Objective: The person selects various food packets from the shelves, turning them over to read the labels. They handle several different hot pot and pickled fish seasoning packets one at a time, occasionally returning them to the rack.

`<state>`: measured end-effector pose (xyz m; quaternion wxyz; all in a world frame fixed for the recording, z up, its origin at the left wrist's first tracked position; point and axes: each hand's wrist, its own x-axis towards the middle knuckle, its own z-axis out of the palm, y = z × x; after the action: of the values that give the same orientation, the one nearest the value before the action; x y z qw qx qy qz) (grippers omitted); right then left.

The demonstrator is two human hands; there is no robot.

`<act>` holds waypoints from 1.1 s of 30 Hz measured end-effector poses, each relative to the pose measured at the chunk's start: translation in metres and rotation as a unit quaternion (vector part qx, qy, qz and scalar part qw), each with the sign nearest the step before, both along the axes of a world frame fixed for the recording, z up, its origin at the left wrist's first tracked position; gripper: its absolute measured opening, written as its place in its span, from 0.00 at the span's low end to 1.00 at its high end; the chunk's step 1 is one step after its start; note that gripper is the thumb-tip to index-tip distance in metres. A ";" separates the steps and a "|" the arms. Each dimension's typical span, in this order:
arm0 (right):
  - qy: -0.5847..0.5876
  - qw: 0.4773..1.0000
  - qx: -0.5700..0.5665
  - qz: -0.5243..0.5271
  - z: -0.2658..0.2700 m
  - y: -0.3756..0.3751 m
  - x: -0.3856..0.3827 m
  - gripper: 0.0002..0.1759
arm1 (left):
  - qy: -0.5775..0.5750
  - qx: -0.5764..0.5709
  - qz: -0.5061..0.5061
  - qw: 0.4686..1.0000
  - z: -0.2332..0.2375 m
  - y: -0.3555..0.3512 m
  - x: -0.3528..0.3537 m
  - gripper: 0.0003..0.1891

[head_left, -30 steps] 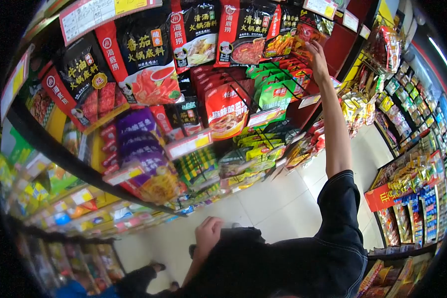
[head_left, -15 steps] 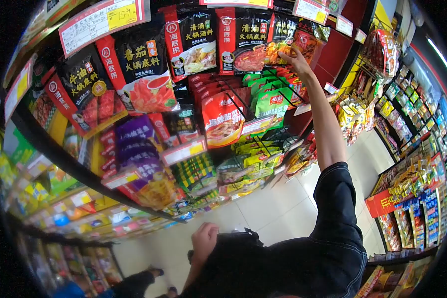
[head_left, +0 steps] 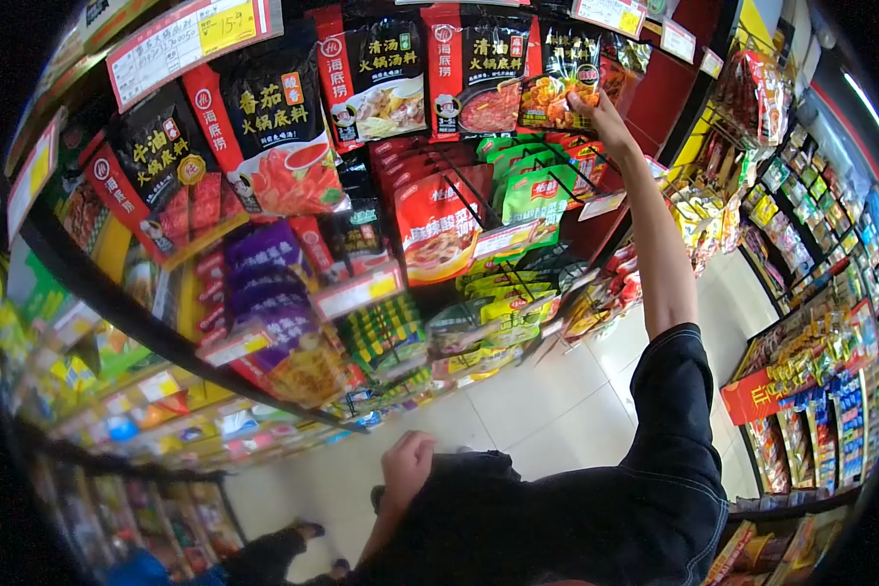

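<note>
Pinching in the bare right hand (head_left: 610, 127) the lower right edge of a small black orange-printed plastic pouch (head_left: 557, 78), beside a larger black-and-red pouch (head_left: 493, 73), less covered than before. Loosely curled in the left hand (head_left: 407, 464); cannot tell whether around anything.

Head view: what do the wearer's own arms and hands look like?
The right hand wears no glove, and the forearm is bare up to a short, loose black sleeve with pale stitching. The left hand is ungloved too.

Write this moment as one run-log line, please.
right hand: touching small black food pouch | grip: unclear | left hand: low, partly curled
</note>
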<state>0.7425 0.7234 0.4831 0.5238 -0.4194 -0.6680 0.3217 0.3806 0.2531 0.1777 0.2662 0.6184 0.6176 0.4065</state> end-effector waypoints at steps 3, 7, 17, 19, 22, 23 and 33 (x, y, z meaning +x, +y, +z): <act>-0.006 0.999 0.019 -0.026 -0.003 0.000 0.003 0.35 | 0.026 0.012 -0.012 1.000 0.003 0.002 0.000 0.02; -0.014 1.000 0.023 -0.002 -0.008 0.011 0.002 0.29 | 0.015 0.022 -0.016 1.000 0.002 0.003 -0.002 0.01; -0.019 0.999 0.009 -0.044 -0.005 0.005 0.008 0.23 | -0.003 0.027 -0.008 1.000 -0.001 0.002 -0.011 0.02; -0.009 0.998 0.013 -0.052 -0.006 -0.001 0.014 0.23 | 0.003 0.012 0.003 1.000 -0.002 0.000 -0.013 0.02; 0.047 0.999 0.002 -0.007 0.015 -0.034 0.039 0.25 | -0.010 -0.007 0.013 1.000 0.001 -0.003 -0.018 0.02; 0.067 0.995 -0.066 -0.030 0.026 -0.056 0.045 0.27 | -0.011 -0.014 0.013 1.000 -0.002 -0.003 -0.020 0.02; 0.015 0.983 -0.050 -0.176 -0.002 -0.172 0.214 0.33 | -0.095 -0.025 -0.073 0.993 0.014 0.027 -0.013 0.04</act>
<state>0.9566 0.5517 0.4807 0.5605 -0.5514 -0.5587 0.2639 0.3678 0.2798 0.1917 0.3678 0.6135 0.5531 0.4272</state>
